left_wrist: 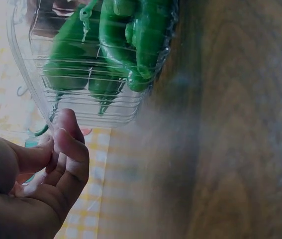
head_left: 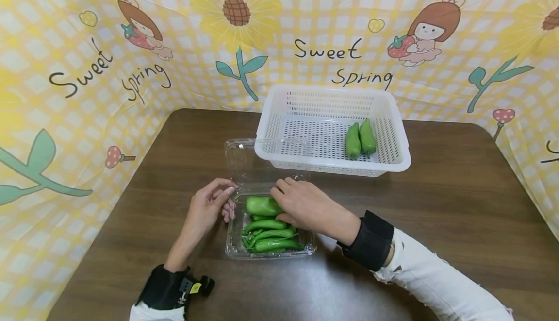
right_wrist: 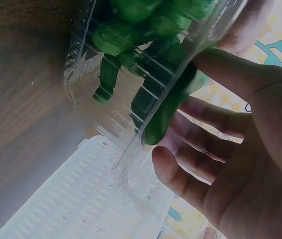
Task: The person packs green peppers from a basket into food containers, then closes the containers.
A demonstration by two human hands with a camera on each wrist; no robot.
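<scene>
A clear plastic clamshell container (head_left: 271, 254) lies open on the brown table, several green peppers (head_left: 268, 236) inside it. My right hand (head_left: 279, 202) reaches into its far end and grips the biggest green pepper (head_left: 259, 205). In the right wrist view the fingers (right_wrist: 200, 164) and thumb curl round that pepper (right_wrist: 165, 112), seen through the plastic. My left hand (head_left: 228, 199) is at the container's left rim, thumb and forefinger pinching the edge. The left wrist view shows those curled fingers (left_wrist: 68, 144) at the container wall (left_wrist: 81, 107), with peppers (left_wrist: 121, 45) behind it.
A white perforated basket (head_left: 332, 165) stands just beyond the container, holding two green peppers (head_left: 360, 140) at its right side. The container's open lid (head_left: 244, 160) leans against the basket's front. A yellow printed cloth (head_left: 87, 117) walls in the table at the back and sides.
</scene>
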